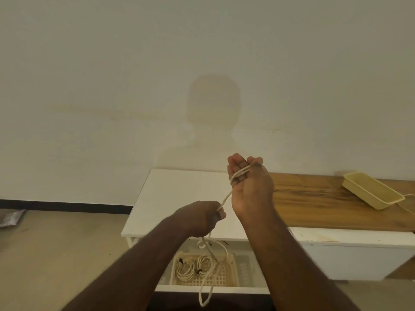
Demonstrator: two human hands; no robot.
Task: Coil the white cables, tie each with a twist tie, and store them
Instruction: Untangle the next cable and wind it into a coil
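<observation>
Two bare arms reach up from the bottom of the frame. Low in the middle, a loop of white cable point(205, 288) hangs down past a white drawer point(211, 289). Inside the drawer sits a cream basket point(231, 279) with holes in it. Two coiled cables point(195, 267) lie in the basket side by side, and each has a dark tie point(180, 262) on it. Just above, the left hand point(199, 218) is in the middle of the frame. Its fingers are curled and its thumb pinches the cable, which runs through the fist and drops below it. From there the cable goes up and right to the right hand point(249, 187). That hand is held up with its back to the camera. Its fingers are close together and bent a little, and the cable is wound around them in a few turns. Behind the hands is a white table point(170, 198). A wood top point(314, 203) lies to the right of it. At the far right, a cream tray point(372, 191) rests tilted on the wood, with a thin cord point(407, 206) beside it. At the left edge, something grey point(11, 217) lies on the floor.
</observation>
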